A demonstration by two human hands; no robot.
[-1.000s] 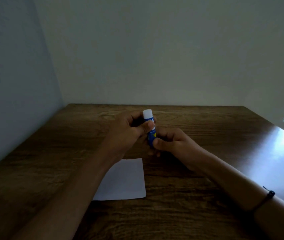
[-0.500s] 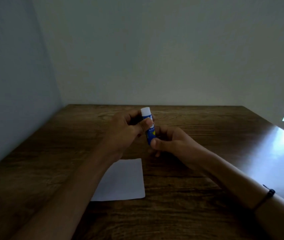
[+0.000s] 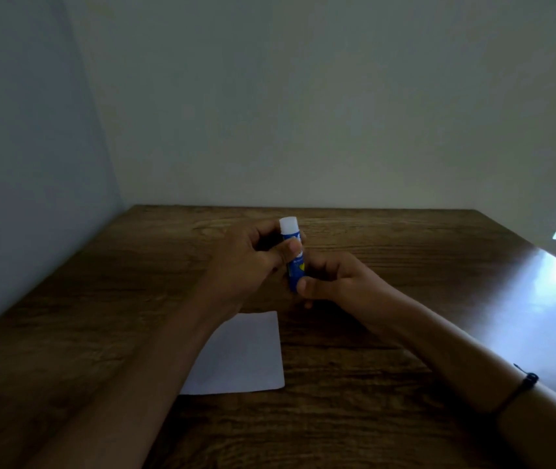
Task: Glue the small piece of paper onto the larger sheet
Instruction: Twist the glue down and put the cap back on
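Both forearms enter from the near edge of the wooden table (image 3: 388,418) and converge toward its middle. The right forearm carries a dark wristband (image 3: 520,389) close to the near right corner.

A white sheet of paper (image 3: 249,357) lies flat on the table, nearer the near edge than the far edge. The left forearm crosses over its left part and hides that side; the right edge and the near right corner of the sheet are exposed. Only this one sheet is visible, and it cannot be determined whether it is the small piece or the larger one.

Beyond the sheet, above the middle of the table, both hands hold a blue glue stick (image 3: 295,262) upright. The right hand (image 3: 334,280) grasps the lower end of the tube, with the thumb pressed against its near side. The left hand (image 3: 253,255) grasps the upper part, thumb across the label, just below the white cap (image 3: 288,225). The cap projects above the left fingers. The hands are well apart from the sheet and do not touch it.

The far edge of the table meets a plain wall (image 3: 303,113). A second wall runs along the left edge.
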